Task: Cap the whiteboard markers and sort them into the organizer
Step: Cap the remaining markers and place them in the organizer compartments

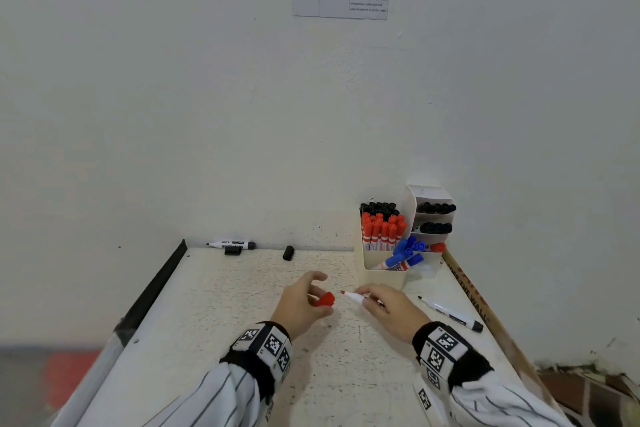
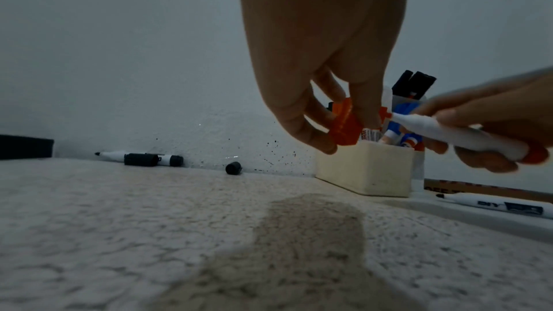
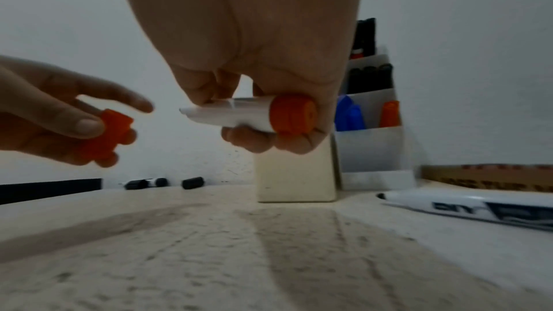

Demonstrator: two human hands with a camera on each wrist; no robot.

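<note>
Holding a red cap [image 1: 325, 299] pinched in the left hand [image 1: 304, 302], the person aims it at the tip of an uncapped red marker [image 1: 355, 297] gripped by the right hand [image 1: 391, 310]; cap and tip are near but apart, above the table [image 1: 214, 305]. The organizer [image 1: 384, 276] already holds many capped red, black and blue markers. Left: this marker, plus 2 uncapped black markers, 1 by the wall [image 1: 231, 244] and 1 at right [image 1: 450, 314], with 2 loose black caps [image 1: 288, 253].
</note>
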